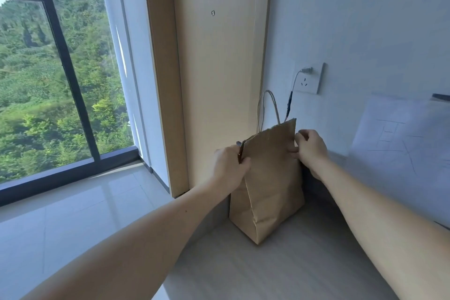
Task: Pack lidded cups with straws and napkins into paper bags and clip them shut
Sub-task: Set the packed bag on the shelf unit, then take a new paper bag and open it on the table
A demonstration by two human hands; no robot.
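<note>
A brown paper bag [267,185] stands upright on the pale table [280,273], near the corner by the wall. Its top is pressed flat and its twisted paper handles [269,109] stick up. My left hand [229,165] grips the bag's upper left edge, with a dark clip [241,152] under its fingers there. My right hand [309,146] pinches the upper right edge of the bag. What is inside the bag is hidden.
A wall socket [309,78] with a plugged-in cable [291,102] sits just behind the bag. A wooden panel [219,68] rises at the table's left end. A sheet of paper [399,134] hangs on the wall to the right. A window [48,68] and tiled floor lie to the left.
</note>
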